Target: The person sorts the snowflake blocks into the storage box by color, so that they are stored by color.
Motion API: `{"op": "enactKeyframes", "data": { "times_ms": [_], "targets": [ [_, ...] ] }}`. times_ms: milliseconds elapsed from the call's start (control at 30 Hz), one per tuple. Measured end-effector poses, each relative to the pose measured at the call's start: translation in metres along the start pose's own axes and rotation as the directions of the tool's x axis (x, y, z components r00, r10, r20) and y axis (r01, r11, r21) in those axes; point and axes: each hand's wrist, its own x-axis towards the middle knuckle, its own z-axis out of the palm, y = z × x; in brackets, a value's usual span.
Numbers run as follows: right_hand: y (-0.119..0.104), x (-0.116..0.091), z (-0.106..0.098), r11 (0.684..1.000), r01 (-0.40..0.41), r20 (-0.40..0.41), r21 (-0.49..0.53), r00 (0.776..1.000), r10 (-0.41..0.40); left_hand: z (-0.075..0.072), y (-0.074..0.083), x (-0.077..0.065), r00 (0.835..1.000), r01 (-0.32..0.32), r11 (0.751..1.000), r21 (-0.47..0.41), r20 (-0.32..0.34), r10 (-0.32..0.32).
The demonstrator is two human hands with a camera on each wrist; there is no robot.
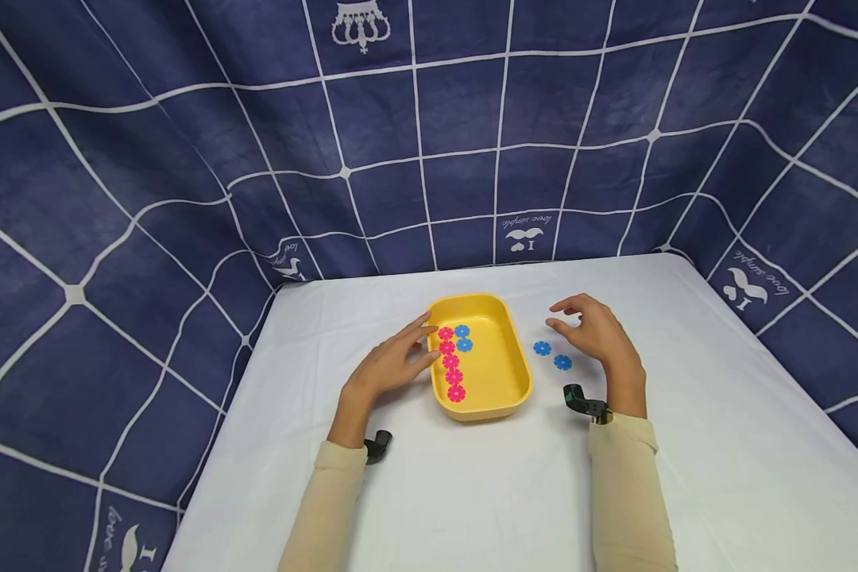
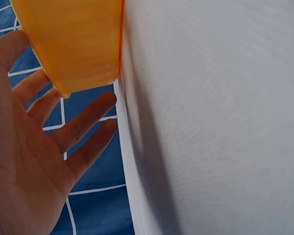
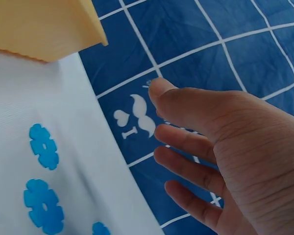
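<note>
A yellow tray (image 1: 493, 357) holds a column of several pink snowflake-shaped discs (image 1: 451, 361) along its left side. Two blue discs (image 1: 463, 338) lie beside the column's top end. My left hand (image 1: 393, 357) is at the tray's left rim, thumb and fingertips at the edge and fingers loosely spread; the left wrist view shows the tray's outer wall (image 2: 83, 44) by those fingers. To the right of the tray, my right hand (image 1: 597, 330) hovers with loosely bent fingers and nothing in them. Loose blue discs (image 1: 542, 348) lie below it on the cloth; the right wrist view shows three (image 3: 44, 206).
White cloth (image 1: 472, 492) covers the table. Dark blue curtains (image 1: 465, 111) with white grid lines stand behind it and on both sides. A small black camera (image 1: 582, 403) sits on the right wrist, another (image 1: 379, 446) on the left.
</note>
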Motion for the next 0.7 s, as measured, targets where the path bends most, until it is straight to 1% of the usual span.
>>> {"op": "enactKeyframes", "data": {
  "times_ms": [300, 500, 700],
  "targets": [
    [0.017, 0.008, 0.017, 0.998, -0.061, 0.104, 0.028, 0.993, 0.058, -0.001, -0.001, 0.000, 1.000, 0.000, 1.000, -0.015, 0.000, 0.000],
    [0.024, 0.008, 0.023, 0.996, -0.076, 0.120, 0.042, 0.990, 0.071, 0.000, 0.000, 0.000, 1.000, 0.007, 1.000, -0.006, -0.006, -0.007],
    [0.028, 0.007, 0.027, 0.997, -0.057, 0.128, 0.050, 0.990, 0.050, -0.001, 0.001, 0.001, 1.000, 0.012, 1.000, -0.007, -0.004, -0.012]
  ]
}}
